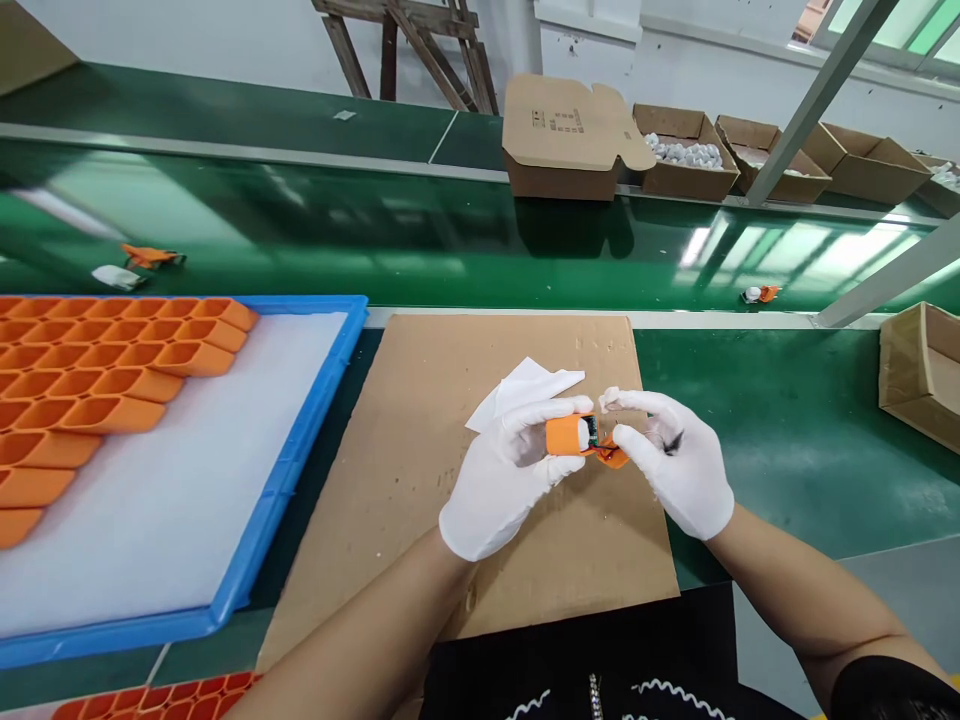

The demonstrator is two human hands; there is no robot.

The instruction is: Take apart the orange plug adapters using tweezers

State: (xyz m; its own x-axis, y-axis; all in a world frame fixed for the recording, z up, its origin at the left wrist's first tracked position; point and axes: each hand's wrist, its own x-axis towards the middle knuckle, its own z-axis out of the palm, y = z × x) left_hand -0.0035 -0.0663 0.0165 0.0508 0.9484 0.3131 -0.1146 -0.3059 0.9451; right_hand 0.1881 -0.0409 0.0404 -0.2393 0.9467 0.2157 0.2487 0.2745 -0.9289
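Both my hands wear white gloves and meet over a brown cardboard sheet. My left hand is closed around a small orange plastic housing; a dark inner part shows at its open end. My right hand pinches a second, smaller orange piece against that end. A white cloth or paper lies on the cardboard just behind my hands.
A blue tray at left holds rows of orange housings on a white liner. Behind runs a green conveyor belt with loose orange-and-white parts. Cardboard boxes stand beyond; another box sits at right.
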